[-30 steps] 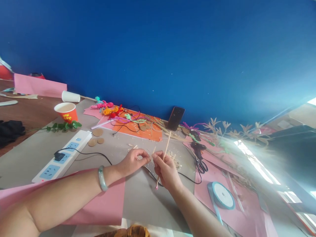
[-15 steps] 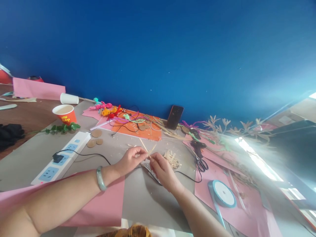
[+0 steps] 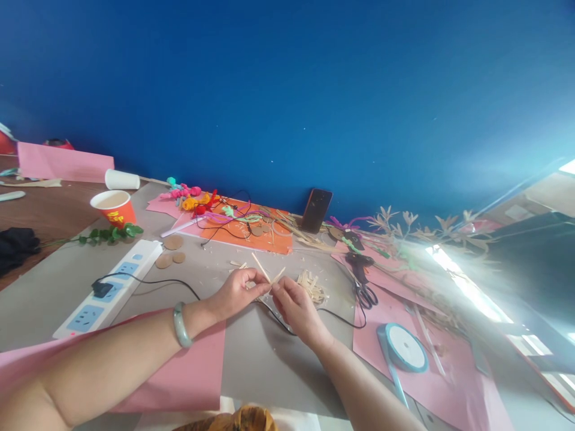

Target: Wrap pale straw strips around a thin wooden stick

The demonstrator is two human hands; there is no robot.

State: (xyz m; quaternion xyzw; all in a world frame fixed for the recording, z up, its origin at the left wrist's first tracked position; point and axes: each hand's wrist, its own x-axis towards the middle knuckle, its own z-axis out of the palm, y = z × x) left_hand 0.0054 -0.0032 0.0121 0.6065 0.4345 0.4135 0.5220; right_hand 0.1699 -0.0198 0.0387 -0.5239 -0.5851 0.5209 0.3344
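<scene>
From my end both hands are pinching: left hand (image 3: pixel 238 292) has thumb and forefinger closed on the pale strips (image 3: pixel 261 267), right hand (image 3: pixel 294 304) closed right beside it, fingertips almost touching. Strips are up off the tabletop (image 3: pixel 265 377), between the hands, ends poking up in a rough V; one bent piece or two, I can't tell. To do this well I'd keep the pinch light and close to where the ends meet, since thin, dry-looking stuff probably splits if twisted hard. Materials: strips narrow, straw-coloured, maybe wood or raffia; a matte, tangled heap of cut pieces (image 3: pixel 313 287) just beyond the right hand. To the left, flat round brown discs (image 3: pixel 173 242), cardboard or wood, and a smooth white plastic power strip (image 3: pixel 117 286). To the right, blue ribbon spool (image 3: pixel 406 348) on pink paper (image 3: pixel 462 389), black loop-handled scissors (image 3: pixel 366 296). Polished, stone-like bangle (image 3: pixel 181 326) on the left wrist
</scene>
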